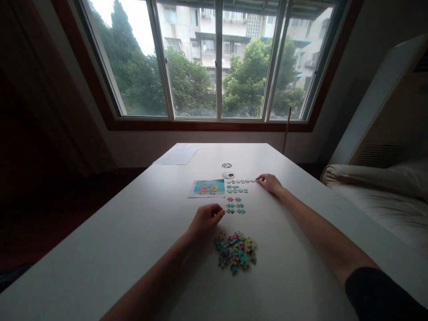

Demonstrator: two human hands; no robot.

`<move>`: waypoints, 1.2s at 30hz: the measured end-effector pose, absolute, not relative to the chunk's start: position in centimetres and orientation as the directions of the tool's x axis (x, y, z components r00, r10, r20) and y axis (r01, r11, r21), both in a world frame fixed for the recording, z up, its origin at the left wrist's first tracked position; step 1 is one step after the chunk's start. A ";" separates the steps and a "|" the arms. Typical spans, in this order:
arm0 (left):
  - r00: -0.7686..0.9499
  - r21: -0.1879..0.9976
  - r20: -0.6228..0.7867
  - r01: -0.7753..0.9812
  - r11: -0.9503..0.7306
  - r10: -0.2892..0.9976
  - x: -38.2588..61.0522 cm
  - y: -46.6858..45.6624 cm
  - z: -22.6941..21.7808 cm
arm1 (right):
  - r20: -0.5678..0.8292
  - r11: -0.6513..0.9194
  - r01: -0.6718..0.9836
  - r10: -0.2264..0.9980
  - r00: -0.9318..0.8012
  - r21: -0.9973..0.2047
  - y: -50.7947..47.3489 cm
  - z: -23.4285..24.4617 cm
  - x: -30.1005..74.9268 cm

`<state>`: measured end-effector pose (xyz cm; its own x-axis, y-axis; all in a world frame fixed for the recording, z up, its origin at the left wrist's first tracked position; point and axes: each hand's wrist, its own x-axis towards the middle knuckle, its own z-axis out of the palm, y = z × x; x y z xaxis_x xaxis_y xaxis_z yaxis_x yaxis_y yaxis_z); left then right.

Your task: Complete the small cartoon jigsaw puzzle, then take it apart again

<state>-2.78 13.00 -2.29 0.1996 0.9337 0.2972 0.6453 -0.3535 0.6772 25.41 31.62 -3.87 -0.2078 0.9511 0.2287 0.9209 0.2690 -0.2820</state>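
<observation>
My right hand (269, 183) reaches out to the far right end of the top row, its fingertips closed on a pale puzzle piece (253, 180) at the table surface. Several sorted puzzle pieces (240, 211) lie in short rows, mostly teal, with a pink pair among them. My left hand (206, 216) rests just left of the lowest row with its fingers curled together; whatever they hold, if anything, is hidden. Nearer to me, between my forearms, is a heaped pile of loose puzzle pieces (236, 252). A picture card (207, 188) with cartoon figures lies left of the rows.
Two round black-and-white items (228, 175) lie beyond the rows on the white table (133, 236). Sheets of paper (176, 155) lie at its far left corner. A covered sofa (374, 191) stands to the right, and a window (217, 62) faces me.
</observation>
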 end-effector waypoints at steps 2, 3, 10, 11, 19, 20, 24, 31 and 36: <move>0.200 0.676 0.298 0.646 -0.354 0.933 -2.7 13.0 -2.3 | 0.237 0.276 0.924 0.948 -0.214 -0.266 31.4 -3.8 25.3; 0.201 0.675 0.298 0.647 -0.355 0.933 -2.7 13.0 -2.3 | 0.242 0.279 0.925 0.945 -0.218 -0.256 31.3 -3.7 25.2; 0.207 0.671 0.293 0.651 -0.355 0.934 -2.7 12.9 -2.3 | 0.262 0.294 0.936 0.935 -0.240 -0.191 30.7 -3.3 24.7; 0.206 0.673 0.293 0.649 -0.354 0.934 -2.8 12.9 -2.4 | 0.263 0.295 0.937 0.934 -0.242 -0.187 30.7 -3.3 24.7; 0.201 0.665 0.295 0.658 -0.352 0.934 -2.5 12.8 -2.2 | 0.259 0.273 0.943 0.940 -0.220 -0.190 30.7 -3.5 24.9; 0.204 0.664 0.295 0.659 -0.354 0.933 -2.5 12.8 -2.1 | 0.260 0.268 0.944 0.942 -0.214 -0.192 30.7 -3.4 24.9; 0.216 0.650 0.304 0.664 -0.368 0.928 -2.5 12.8 -2.1 | 0.277 0.264 0.944 0.939 -0.204 -0.198 30.1 -3.3 25.0; 0.249 0.610 0.319 0.684 -0.400 0.914 -2.5 12.7 -2.1 | 0.361 0.362 0.913 0.890 -0.279 -0.189 26.6 -1.7 24.8; 0.274 0.585 0.319 0.697 -0.416 0.907 -2.2 12.6 -2.5 | 0.307 0.725 0.601 0.688 -0.657 -0.337 20.3 0.0 23.3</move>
<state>-2.23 12.65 -2.47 0.2738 0.9074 0.3188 0.6966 -0.4156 0.5848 23.26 20.30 -0.01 -0.6573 0.6881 0.3072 0.6012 0.7247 -0.3367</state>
